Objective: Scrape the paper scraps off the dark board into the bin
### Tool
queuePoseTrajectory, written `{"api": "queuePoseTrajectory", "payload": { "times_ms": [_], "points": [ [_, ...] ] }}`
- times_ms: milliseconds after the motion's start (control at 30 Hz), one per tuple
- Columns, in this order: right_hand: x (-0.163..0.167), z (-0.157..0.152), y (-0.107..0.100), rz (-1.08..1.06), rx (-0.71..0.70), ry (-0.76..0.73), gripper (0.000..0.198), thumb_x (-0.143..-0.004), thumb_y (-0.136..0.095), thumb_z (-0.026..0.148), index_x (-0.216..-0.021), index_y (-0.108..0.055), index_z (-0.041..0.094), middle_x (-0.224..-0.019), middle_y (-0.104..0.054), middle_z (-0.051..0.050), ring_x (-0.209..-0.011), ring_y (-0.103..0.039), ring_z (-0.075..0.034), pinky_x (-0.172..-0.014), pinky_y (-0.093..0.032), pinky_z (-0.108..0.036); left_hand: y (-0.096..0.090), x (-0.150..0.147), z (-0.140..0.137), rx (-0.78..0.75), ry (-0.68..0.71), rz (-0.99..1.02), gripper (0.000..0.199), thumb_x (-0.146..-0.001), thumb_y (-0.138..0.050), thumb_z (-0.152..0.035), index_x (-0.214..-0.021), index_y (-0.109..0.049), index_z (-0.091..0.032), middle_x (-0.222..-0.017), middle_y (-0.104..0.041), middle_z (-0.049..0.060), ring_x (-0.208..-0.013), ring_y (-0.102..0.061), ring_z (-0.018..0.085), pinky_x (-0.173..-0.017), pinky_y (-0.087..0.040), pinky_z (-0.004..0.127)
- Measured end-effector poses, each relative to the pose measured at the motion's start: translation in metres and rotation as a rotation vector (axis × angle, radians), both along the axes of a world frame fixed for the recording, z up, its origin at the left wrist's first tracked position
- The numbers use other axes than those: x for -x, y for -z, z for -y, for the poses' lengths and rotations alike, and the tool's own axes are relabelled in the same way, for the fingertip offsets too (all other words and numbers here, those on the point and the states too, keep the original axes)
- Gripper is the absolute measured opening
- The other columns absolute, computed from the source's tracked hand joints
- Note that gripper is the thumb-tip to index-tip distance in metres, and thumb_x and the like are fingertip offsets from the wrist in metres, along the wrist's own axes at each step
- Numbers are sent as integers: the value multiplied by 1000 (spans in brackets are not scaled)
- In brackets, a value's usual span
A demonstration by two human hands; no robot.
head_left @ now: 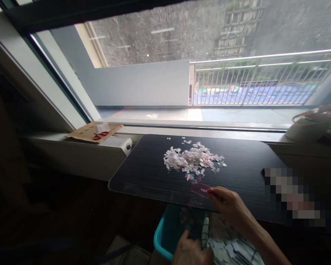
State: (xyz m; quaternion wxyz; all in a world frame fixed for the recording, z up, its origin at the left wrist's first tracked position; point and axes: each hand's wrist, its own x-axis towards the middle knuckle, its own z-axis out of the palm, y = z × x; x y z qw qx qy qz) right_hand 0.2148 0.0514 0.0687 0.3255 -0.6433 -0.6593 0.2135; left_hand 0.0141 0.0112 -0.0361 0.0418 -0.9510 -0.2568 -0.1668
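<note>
My right hand [228, 202] pinches a thin, see-through pink plastic piece [200, 189] with a rounded end, at the near edge of the dark tabletop [143, 165]. Just beyond it lies a loose heap of torn white and pinkish paper scraps [191, 158]. Below the edge my left hand [193, 250] is curled, slightly blurred, by a teal plastic bin [159, 239]. What its fingers hold, if anything, is hidden. Beside that hand runs a pale, dark-striped rim [205, 230], with more paper pieces [231, 248] to its right.
Red-handled scissors [100, 135] rest on a brown envelope [85, 131] on the sill at left, beside a white slotted box [117, 143]. A blurred-out object [294, 195] lies at the table's right end. A pale bag [303, 125] stands at far right by the window.
</note>
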Motion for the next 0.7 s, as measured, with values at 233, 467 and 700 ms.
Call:
{"api": "queuePoseTrajectory", "payload": {
  "times_ms": [233, 467, 700],
  "points": [
    [-3, -8, 1, 39, -35, 14, 31, -91, -47, 34, -85, -73, 18, -72, -66, -2, -63, -59, -15, -60, -41, -24, -1, 2, 0, -3, 5, -42, 16, -68, -72, -31, -69, -58, -23, -52, -57, -2, -41, -52, 16, -59, -42, 32],
    [-3, -8, 6, -20, -53, 4, 33, -92, -47, 37, -89, -73, 18, -73, -66, -2, -62, -57, -14, -58, -41, -23, -6, 1, -1, 27, 12, -61, 20, -68, -75, -32, -69, -58, -23, -53, -59, -1, -41, -54, 17, -61, -44, 33],
    [8, 5, 2, -32, 18, -132, 32, -93, -47, 34, -79, -71, 19, -68, -60, 1, -60, -52, -12, -56, -37, -23, -5, 0, -2, 23, 13, -57, 17, -67, -75, -28, -72, -60, -23, -54, -60, -2, -41, -56, 17, -61, -45, 33]
  ]
}}
